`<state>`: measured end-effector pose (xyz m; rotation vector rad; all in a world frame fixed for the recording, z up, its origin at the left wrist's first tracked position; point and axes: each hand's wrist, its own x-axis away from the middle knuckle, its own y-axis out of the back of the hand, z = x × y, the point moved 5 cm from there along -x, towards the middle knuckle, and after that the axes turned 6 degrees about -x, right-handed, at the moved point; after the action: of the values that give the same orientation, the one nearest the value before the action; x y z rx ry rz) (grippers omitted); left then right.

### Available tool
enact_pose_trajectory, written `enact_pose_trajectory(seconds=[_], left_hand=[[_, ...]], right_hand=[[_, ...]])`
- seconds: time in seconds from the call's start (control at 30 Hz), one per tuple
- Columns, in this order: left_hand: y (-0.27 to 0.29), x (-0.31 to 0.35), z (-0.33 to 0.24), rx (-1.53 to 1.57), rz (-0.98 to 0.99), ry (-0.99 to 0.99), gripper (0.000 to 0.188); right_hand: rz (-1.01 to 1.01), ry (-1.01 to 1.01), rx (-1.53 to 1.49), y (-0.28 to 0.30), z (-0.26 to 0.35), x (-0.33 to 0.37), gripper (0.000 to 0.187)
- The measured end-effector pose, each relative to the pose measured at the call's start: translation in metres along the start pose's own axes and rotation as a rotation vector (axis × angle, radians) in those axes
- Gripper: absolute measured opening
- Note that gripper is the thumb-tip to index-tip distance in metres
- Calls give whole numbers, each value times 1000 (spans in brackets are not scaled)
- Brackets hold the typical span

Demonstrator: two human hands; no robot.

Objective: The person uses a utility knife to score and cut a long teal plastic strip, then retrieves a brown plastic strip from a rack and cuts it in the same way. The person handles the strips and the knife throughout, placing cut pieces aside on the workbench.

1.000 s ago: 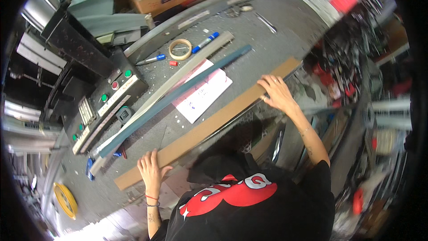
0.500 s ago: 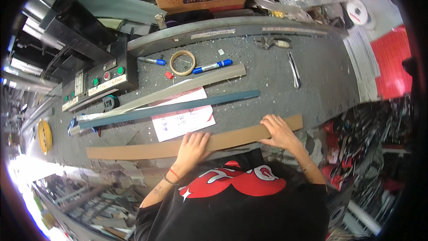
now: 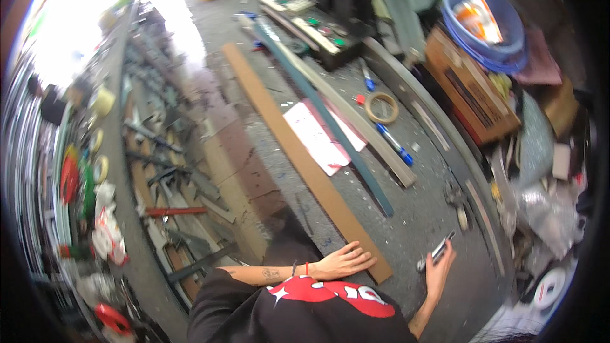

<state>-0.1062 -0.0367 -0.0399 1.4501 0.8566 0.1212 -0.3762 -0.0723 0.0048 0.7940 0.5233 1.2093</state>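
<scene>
A long flat brown strip (image 3: 289,143) runs lengthwise along the grey bench. My left hand (image 3: 343,262) lies on its near end, fingers stretched across it. Off to the right, my right hand (image 3: 438,270) has its thumb and fingers around a slim silver tool (image 3: 437,252), close to the bench top; its exact kind is too blurred to tell. Beside the brown strip are a dark blue-green strip (image 3: 330,126) and a pale grey strip (image 3: 368,133). White paper with handwriting (image 3: 330,159) is partly covered by the blue-green strip.
A tape roll (image 3: 382,108), blue marker (image 3: 395,144) and pliers-like tool (image 3: 459,203) lie right of the strips. A raised edge (image 3: 438,133) borders the bench. Beyond it stand a cardboard box (image 3: 467,86) and blue basin (image 3: 486,22). Offcuts (image 3: 175,171) fill a lower area at left.
My view has swung leftward. My left hand has shifted toward the brown strip's near end. My right hand has left the strip and taken hold of the silver tool.
</scene>
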Motion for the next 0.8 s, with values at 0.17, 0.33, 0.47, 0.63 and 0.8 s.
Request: enact_pose_trajectory(seconds=[0.17, 0.33, 0.47, 0.63, 0.8], left_hand=[[-10, 22, -10, 43, -19, 120, 64], [-9, 32, -9, 122, -111, 122, 63], [-13, 34, -6, 131, -148, 82, 62], [-15, 36, -7, 99, -193, 111, 52], [-12, 35, -6, 155, -252, 135, 36]], right_hand=[[60, 117, 42, -12, 0, -6, 59], [-132, 389, -55, -16, 45, -4, 46], [395, 418, -264, -53, 71, 29, 53], [404, 594, 56, -62, 79, 57, 81], [407, 709, 171, -73, 73, 78, 90]])
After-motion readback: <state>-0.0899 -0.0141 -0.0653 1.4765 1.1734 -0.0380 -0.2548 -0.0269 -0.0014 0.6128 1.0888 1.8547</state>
